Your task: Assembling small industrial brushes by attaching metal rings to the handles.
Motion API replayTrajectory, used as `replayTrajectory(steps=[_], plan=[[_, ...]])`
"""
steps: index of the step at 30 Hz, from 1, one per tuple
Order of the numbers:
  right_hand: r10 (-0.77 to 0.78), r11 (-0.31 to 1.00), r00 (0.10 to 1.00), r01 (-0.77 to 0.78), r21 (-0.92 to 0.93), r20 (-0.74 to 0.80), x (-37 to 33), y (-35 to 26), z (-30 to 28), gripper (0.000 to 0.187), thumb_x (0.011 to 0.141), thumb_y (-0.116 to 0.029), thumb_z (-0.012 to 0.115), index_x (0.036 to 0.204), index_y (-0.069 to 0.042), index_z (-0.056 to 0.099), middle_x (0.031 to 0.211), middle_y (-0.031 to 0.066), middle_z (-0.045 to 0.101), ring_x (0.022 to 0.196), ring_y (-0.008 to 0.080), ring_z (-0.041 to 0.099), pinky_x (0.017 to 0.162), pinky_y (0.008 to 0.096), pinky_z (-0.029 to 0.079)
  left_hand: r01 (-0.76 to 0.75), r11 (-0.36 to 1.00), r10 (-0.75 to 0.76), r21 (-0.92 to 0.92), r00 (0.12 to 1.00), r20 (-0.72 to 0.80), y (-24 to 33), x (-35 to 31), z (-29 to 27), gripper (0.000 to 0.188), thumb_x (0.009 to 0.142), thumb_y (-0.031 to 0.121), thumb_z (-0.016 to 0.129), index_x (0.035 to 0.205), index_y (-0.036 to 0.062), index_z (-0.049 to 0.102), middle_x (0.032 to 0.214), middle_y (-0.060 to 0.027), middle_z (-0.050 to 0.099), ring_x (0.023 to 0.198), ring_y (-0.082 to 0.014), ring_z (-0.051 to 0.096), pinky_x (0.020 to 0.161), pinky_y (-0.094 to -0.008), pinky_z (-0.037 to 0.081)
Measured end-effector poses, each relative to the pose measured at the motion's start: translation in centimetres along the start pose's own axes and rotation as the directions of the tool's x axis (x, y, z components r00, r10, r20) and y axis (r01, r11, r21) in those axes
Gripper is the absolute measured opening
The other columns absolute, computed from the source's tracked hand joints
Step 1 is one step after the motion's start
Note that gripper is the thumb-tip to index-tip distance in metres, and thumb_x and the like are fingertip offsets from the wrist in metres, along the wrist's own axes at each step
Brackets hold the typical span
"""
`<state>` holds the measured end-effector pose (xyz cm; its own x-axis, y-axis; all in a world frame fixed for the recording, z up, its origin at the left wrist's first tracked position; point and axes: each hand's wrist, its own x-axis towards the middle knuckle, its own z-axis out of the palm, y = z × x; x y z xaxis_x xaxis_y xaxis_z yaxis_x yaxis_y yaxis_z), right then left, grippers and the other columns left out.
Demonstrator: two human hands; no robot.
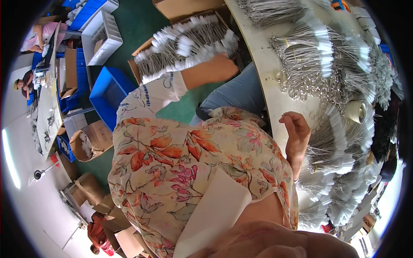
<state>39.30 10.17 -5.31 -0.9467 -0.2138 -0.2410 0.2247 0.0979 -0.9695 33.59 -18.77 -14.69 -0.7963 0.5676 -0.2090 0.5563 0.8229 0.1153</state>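
Numerous white-tipped silver wire strands (171,50) fill a brown cardboard box (134,71); left hand (221,69) by its near edge, right hand (297,134) well right. Both curled; holding anything, I cannot tell.

Note green floor (140,32) between two work surfaces. Record pale worktable (272,92) at right, edge bowed in this lens, and long pale bench (52,107) at far left. Log whitish wall or ceiling (47,202) past the bench; cannot tell which. Find tube lamp (10,159) there, lit white. Mark glare (393,189) near lower right rim; cannot resolve as window or lamp. List cardboard boxes (129,242) at lower left.
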Motion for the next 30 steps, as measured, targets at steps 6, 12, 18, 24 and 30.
replayTrajectory(steps=[6,12,18,24,30], plan=[[0.049,0.999,0.999,-0.049,0.011,0.004,0.8,0.7,0.7,0.011,0.083,-0.004,0.06,0.092,0.003,0.061,0.08,0.0054,0.062,0.077,0.0104,0.055,0.075,0.0231,0.043,0.189,0.974,-0.214,0.126,0.949,0.233,-11.7,-5.9,7.5,0.019,0.075,0.013,0.051,0.081,0.0066,0.068,0.079,-0.01,0.066,0.073,-0.0265,0.064,0.064,-0.0401,0.047],[0.082,0.997,0.996,-0.081,-0.009,0.023,1.3,0.6,0.4,0.012,0.083,-0.004,0.06,0.092,0.003,0.061,0.081,0.0057,0.062,0.077,0.0108,0.056,0.075,0.0236,0.043,-0.027,0.9,0.114,-0.435,0.978,0.177,-4.5,-1.0,2.6,0.025,0.075,0.024,0.064,0.086,0.0021,0.065,0.081,-0.0143,0.062,0.079,-0.0323,0.059,0.07,-0.0414,0.046],[-0.083,0.996,0.992,0.078,-0.054,-0.097,0.6,-1.3,-5.1,0.011,0.08,-0.001,0.062,0.09,0.003,0.062,0.084,0.0073,0.064,0.079,0.0117,0.059,0.074,0.0237,0.046,-0.313,0.569,0.604,-0.761,0.787,0.128,0.6,7.3,-13.8,0.023,0.082,0.015,0.062,0.099,0.0008,0.063,0.09,-0.0115,0.065,0.084,-0.0202,0.062,0.074,-0.0297,0.048],[-0.211,0.964,0.896,0.125,-0.235,-0.39,-4.1,-6.3,-13.8,0.013,0.081,-0.006,0.063,0.093,0.0,0.064,0.083,0.004,0.064,0.08,0.0087,0.057,0.074,0.0229,0.044,-0.244,0.476,0.464,-0.845,0.886,0.006,1.6,19.6,-24.0,0.026,0.088,0.016,0.056,0.107,-0.0007,0.058,0.094,-0.0087,0.065,0.087,-0.0148,0.062,0.08,-0.0275,0.048],[-0.438,0.805,0.761,0.094,-0.586,-0.479,-5.7,-7.4,-24.7,0.015,0.081,-0.01,0.063,0.092,-0.001,0.065,0.077,0.0051,0.065,0.072,0.0092,0.059,0.069,0.0251,0.047,-0.021,0.78,-0.097,-0.625,0.983,-0.154,-0.7,38.5,-22.9,0.026,0.086,0.029,0.059,0.094,0.0043,0.06,0.078,-0.0035,0.063,0.068,-0.0109,0.06,0.059,-0.0242,0.048]])
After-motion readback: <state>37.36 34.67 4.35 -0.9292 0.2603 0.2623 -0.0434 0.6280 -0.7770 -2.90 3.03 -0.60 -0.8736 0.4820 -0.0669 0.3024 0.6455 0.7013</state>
